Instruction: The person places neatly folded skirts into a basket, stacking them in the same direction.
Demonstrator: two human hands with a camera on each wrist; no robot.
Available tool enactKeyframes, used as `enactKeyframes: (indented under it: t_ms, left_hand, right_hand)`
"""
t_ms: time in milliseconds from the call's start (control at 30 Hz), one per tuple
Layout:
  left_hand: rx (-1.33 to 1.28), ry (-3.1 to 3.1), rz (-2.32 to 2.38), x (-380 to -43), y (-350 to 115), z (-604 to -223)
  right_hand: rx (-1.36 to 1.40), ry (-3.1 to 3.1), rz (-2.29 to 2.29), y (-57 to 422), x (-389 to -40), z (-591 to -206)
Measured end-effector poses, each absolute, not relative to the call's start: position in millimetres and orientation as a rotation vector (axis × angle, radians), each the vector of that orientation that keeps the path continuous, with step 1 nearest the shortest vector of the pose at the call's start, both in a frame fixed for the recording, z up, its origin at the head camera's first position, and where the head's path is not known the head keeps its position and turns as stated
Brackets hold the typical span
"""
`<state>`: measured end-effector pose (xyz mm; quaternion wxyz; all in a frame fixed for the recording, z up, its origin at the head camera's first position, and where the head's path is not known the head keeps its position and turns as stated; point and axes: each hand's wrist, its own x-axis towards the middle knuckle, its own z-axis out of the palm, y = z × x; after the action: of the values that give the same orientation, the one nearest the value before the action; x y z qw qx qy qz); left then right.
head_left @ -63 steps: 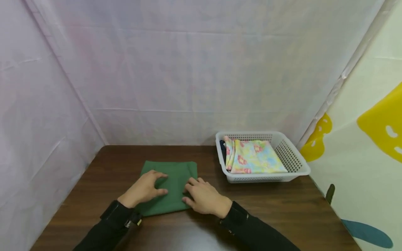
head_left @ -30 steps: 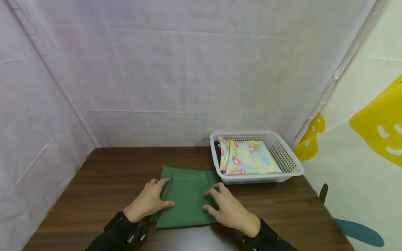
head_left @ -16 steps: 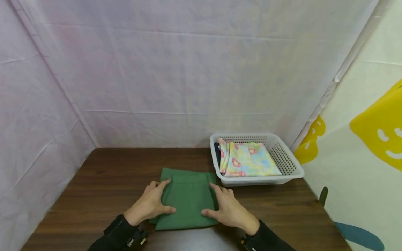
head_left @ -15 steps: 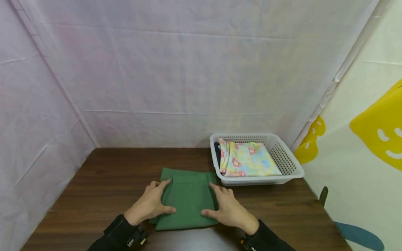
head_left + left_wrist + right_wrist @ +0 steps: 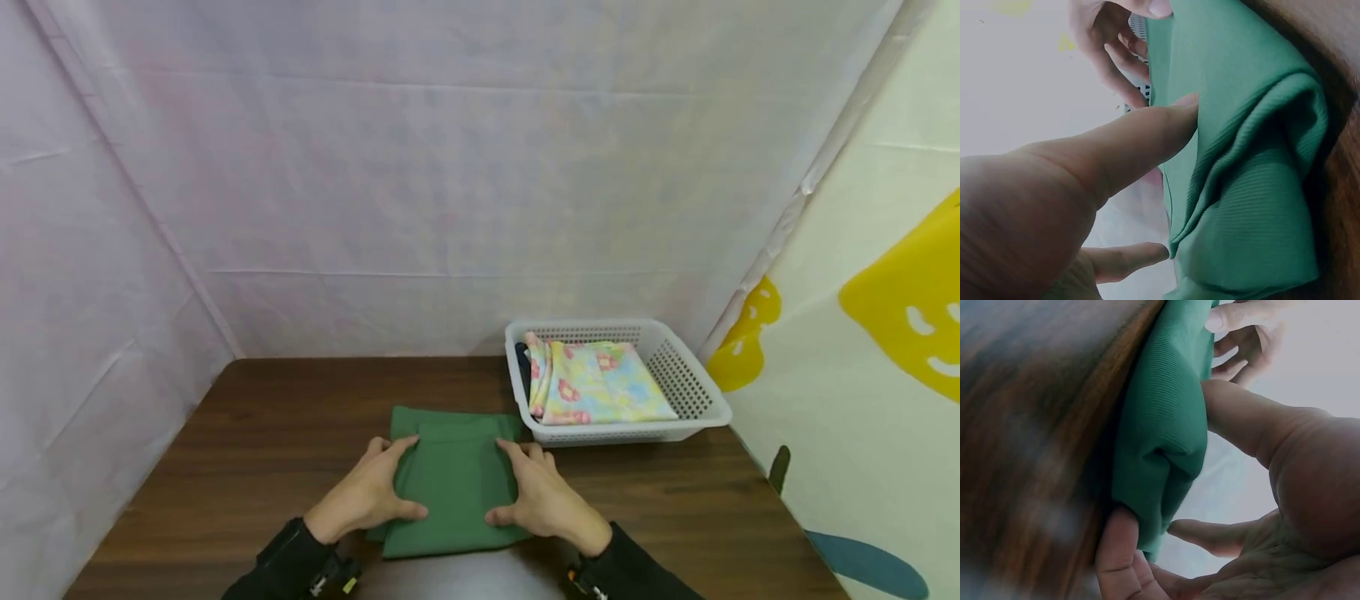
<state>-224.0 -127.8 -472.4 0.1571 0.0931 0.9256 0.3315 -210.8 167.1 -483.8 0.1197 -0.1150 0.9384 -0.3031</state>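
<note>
A folded green cloth (image 5: 459, 492) lies on the brown table, its upper layer set off a little from the layer below. My left hand (image 5: 371, 492) rests at its left side, thumb and index finger spread over the top. In the left wrist view the thumb (image 5: 1147, 128) presses on the cloth (image 5: 1247, 206), whose near side shows loose, rounded folds. My right hand (image 5: 547, 496) holds the right side. In the right wrist view its thumb (image 5: 1241, 415) lies on top of the cloth (image 5: 1163, 419), and fingers (image 5: 1119, 544) are tucked under the lower edge.
A white perforated basket (image 5: 701, 408) stands at the back right, close to the cloth's far right corner. It contains a folded flowered cloth (image 5: 611, 387) and something dark (image 5: 522, 367). White sheeting (image 5: 450, 208) hangs behind the brown table (image 5: 300, 400).
The green cloth sits further right, nearer the basket, with its layers now offset. Both hands have gone from its top to its two sides; the right fingers have closed in on the edge.
</note>
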Motion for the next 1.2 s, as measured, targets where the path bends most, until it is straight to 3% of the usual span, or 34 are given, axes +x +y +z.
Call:
enactKeyframes:
  t_ms: [1200]
  left_hand:
    - [0.326,2.599,1.053,-227.2,-126.7,-477.6]
  right_hand:
    - [-0.645,2.723,-1.000,166.3,-214.9,-487.4]
